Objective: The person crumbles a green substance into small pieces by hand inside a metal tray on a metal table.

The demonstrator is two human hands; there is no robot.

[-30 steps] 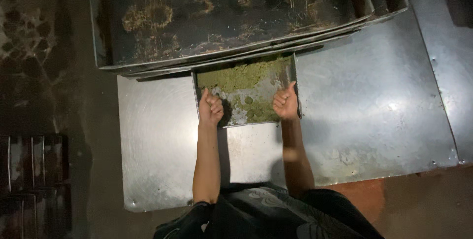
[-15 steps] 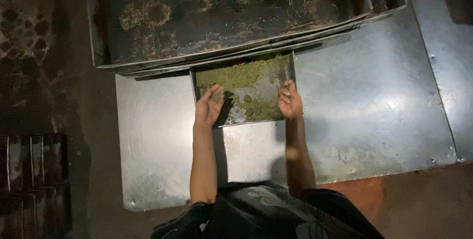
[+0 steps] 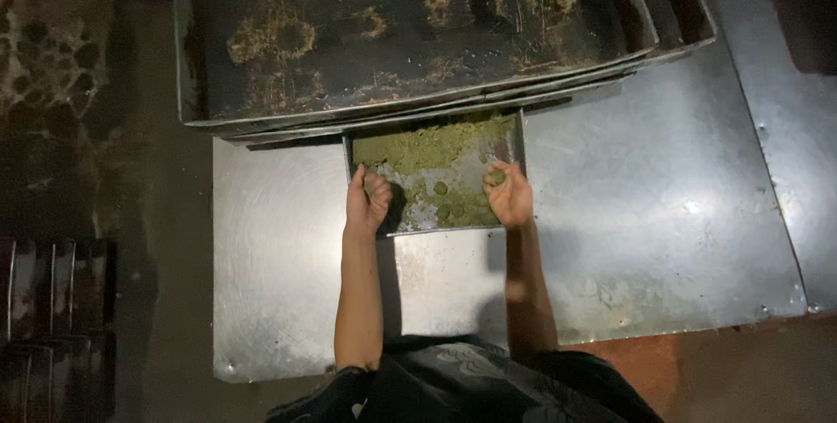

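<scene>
A small rectangular metal tray (image 3: 514, 139) lies on a steel sheet, its far end tucked under larger trays. It holds a yellow-green crumbly paste (image 3: 427, 148), thick at the far end, with a few small round lumps (image 3: 445, 205) near the front. My left hand (image 3: 366, 199) is at the tray's left front corner, fingers curled shut over some of the paste. My right hand (image 3: 508, 194) is at the right front part of the tray, pinching a small green lump in its fingertips.
A stack of large dark baking trays (image 3: 410, 30), smeared with dried residue, fills the far side and overhangs the small tray. The steel sheet (image 3: 645, 214) spreads to both sides. A dark rack (image 3: 52, 301) stands at the lower left on the dim floor.
Both hands were on the tray's side edges with thumbs up; they have since moved inward into the tray and closed on the green paste. The camera view has shifted slightly.
</scene>
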